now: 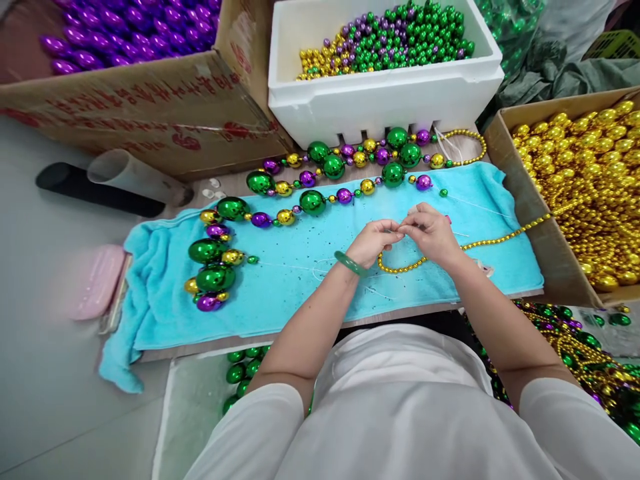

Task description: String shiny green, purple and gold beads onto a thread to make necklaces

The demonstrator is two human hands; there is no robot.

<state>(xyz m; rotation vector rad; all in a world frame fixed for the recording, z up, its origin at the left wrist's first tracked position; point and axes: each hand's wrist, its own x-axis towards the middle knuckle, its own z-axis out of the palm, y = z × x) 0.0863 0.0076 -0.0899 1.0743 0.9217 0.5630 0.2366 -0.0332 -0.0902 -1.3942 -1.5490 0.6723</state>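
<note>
My left hand, with a green bangle on its wrist, pinches at the end of a gold bead chain. Against its fingertips are the closed fingertips of my right hand; what lies between them is too small to make out. The chain loops below both hands, passes by the right palm and runs right into a cardboard box. Around them on a turquoise towel lies a garland of green, gold and purple beads. A small green bead sits on its thin white string near my right hand.
At the back stands a white foam box of small mixed beads. Cardboard boxes hold purple beads at left and gold beads at right. A clear plastic cup and a pink case are at left.
</note>
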